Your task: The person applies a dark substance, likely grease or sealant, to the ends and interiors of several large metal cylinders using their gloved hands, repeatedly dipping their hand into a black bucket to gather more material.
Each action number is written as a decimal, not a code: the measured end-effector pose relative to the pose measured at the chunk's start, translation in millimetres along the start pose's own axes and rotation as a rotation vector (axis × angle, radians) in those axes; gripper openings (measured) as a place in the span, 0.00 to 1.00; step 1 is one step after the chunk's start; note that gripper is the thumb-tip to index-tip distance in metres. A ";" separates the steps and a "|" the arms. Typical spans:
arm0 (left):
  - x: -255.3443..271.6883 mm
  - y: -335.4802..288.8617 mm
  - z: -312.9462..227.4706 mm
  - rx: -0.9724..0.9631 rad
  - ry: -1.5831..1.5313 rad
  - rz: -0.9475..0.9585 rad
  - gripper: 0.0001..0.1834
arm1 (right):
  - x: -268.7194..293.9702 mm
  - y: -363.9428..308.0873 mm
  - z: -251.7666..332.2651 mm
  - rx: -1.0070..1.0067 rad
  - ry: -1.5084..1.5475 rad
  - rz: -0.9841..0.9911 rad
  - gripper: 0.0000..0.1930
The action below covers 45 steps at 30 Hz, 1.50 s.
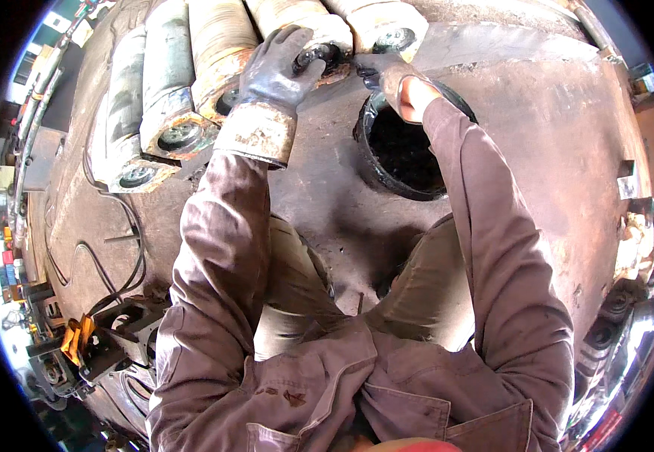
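Observation:
My left hand (278,68), in a grey coated glove with a stained pale cuff, reaches to the end of a heavy roller. Its fingers and thumb curl around a glossy black ring (321,54) at that end face; whether the ring is seated there I cannot tell. Close by on the right is my right hand (388,75), also gloved, its blackened fingers bent together near the rim of the roller end. Anything between them is hidden. Below the right hand and forearm stands a round black bucket (364,154) with dark, lumpy, grease-like stuff inside.
Several rollers with angular end blocks lie side by side, including a worn grey one (169,68) and one at the right (387,22). A black cable (142,256) loops over the brown metal surface (319,151). Dark machine parts (127,331) stand at lower left.

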State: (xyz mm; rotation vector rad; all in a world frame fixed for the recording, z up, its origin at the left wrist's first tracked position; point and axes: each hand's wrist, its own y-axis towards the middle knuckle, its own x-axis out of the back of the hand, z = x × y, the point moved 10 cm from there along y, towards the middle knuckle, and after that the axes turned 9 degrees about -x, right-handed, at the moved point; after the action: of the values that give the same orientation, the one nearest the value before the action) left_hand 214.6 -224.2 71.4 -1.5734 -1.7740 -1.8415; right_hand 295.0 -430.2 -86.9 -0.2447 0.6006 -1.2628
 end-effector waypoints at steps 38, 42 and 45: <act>3.8 -4.5 17.0 -0.073 -0.042 -0.069 0.32 | -15.3 -5.1 18.3 0.198 -0.191 -0.069 0.26; 15.0 -8.4 12.1 -0.060 -0.014 -0.032 0.30 | -12.3 29.3 9.0 0.218 -0.075 -0.078 0.17; 5.0 10.7 -8.8 -0.097 -0.070 -0.061 0.28 | 41.2 60.3 25.7 0.469 -0.208 -0.104 0.17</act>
State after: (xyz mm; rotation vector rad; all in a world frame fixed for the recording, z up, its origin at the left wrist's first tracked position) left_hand 215.0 -231.7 84.1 -1.6545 -1.8062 -1.9511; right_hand 365.7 -454.5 -107.1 -0.0140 0.1048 -1.4190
